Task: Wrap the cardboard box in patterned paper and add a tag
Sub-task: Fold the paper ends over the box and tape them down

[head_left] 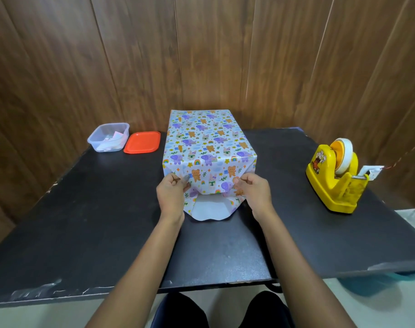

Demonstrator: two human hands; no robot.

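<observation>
Wrapped box sits just past both hands, top covered, near end not closed yet. Left hand and right hand each pinch patterned paper at a near corner, prob creasing sides inward so end folds neat. Bottom flap flat between wrists. Forearms straight out, knuckles up. Tape dispenser well right of right hand.
</observation>
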